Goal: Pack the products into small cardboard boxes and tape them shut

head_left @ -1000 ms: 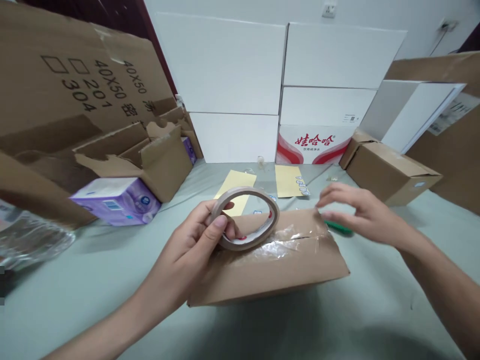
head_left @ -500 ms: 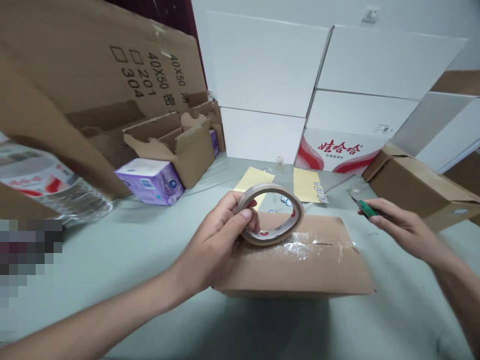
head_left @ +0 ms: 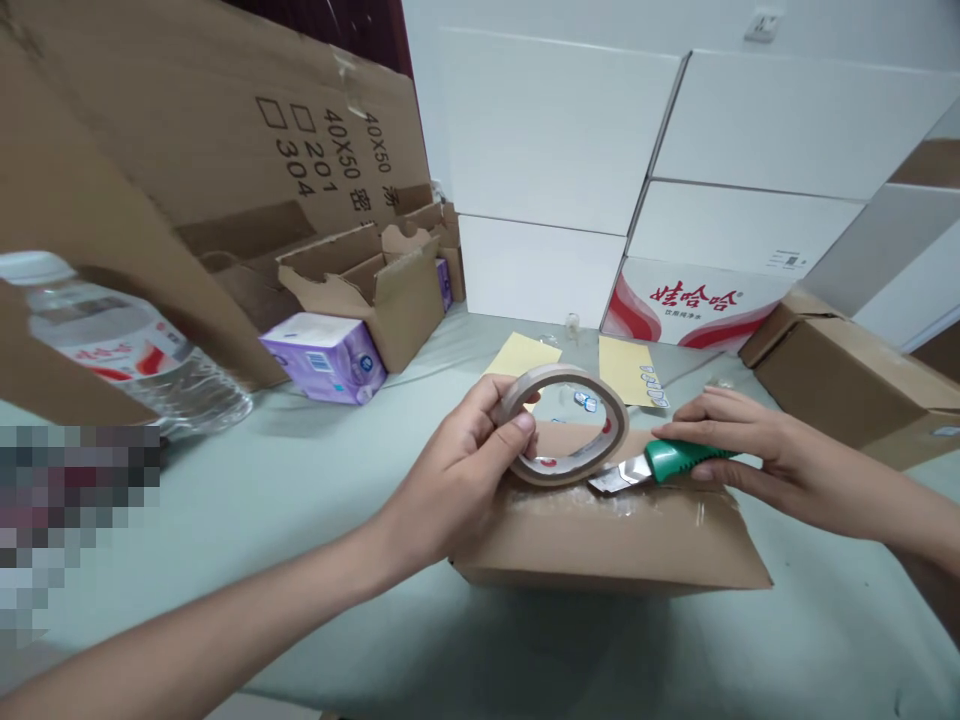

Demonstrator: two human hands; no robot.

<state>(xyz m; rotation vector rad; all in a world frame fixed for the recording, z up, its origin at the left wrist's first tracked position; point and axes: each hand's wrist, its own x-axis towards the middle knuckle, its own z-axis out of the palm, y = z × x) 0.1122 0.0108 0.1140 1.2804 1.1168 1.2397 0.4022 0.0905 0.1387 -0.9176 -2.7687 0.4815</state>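
My left hand (head_left: 465, 470) grips a roll of tape (head_left: 615, 425) by its left side, thumb on the near face and fingers through the ring. The roll is tilted above a closed cardboard box (head_left: 615, 545), which has clear tape along its top seam. In my right hand (head_left: 757, 445) is a green box cutter (head_left: 679, 460) with its blade out, pointing left. The blade tip lies close to the lower right edge of the roll, over the box top; whether it touches either one I cannot tell.
Yellow paper sheets (head_left: 626, 370) lie behind the box. Left stand a water bottle (head_left: 135, 345), a purple tissue pack (head_left: 322, 360) and an open carton (head_left: 405, 310). Another brown box (head_left: 855, 370) is at the right. White cartons (head_left: 540, 270) line the back.
My right hand has brought the box cutter left from beside the box to over its top, near the roll. My left hand keeps its hold on the tape; the view has shifted slightly.
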